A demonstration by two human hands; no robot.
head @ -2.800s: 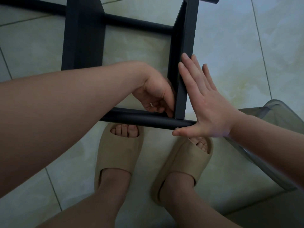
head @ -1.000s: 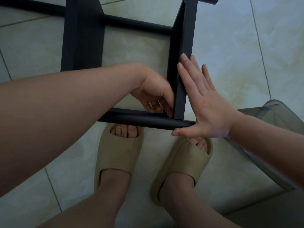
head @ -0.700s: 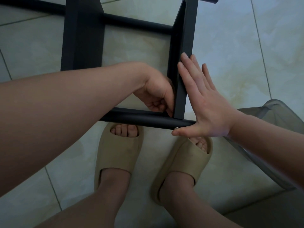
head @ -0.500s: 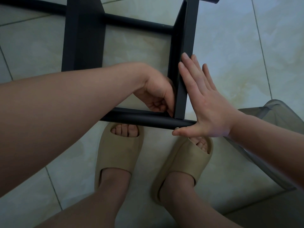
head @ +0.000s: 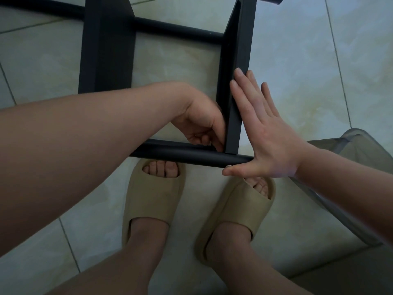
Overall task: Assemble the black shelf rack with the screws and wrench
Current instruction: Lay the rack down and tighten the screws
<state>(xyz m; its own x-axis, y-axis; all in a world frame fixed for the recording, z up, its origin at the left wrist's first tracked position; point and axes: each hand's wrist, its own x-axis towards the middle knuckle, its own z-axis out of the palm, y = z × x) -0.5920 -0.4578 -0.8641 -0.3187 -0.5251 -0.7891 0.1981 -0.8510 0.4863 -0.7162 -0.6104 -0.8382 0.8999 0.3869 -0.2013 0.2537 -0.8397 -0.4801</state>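
The black shelf rack [head: 106,60] lies on the tiled floor, seen from above. Its near round tube [head: 180,153] meets a flat upright bar [head: 236,103] at a corner. My left hand [head: 202,122] reaches inside that corner with its fingers curled round a small metal tool, probably the wrench [head: 195,135]; only a glint of it shows. My right hand [head: 265,135] lies flat against the outer face of the upright bar, fingers straight. Its thumb runs along the tube's end, where a small silver screw head [head: 228,166] shows at the thumb tip.
My feet in beige sandals [head: 153,201] stand right below the near tube. A grey translucent container [head: 350,150] sits at the right edge, under my right forearm. The rack's other bars and far tube [head: 176,30] stretch to the top of the view.
My left hand's fingers have shifted slightly at the inner corner, as in a small twist. The right hand and the rack have stayed in place.
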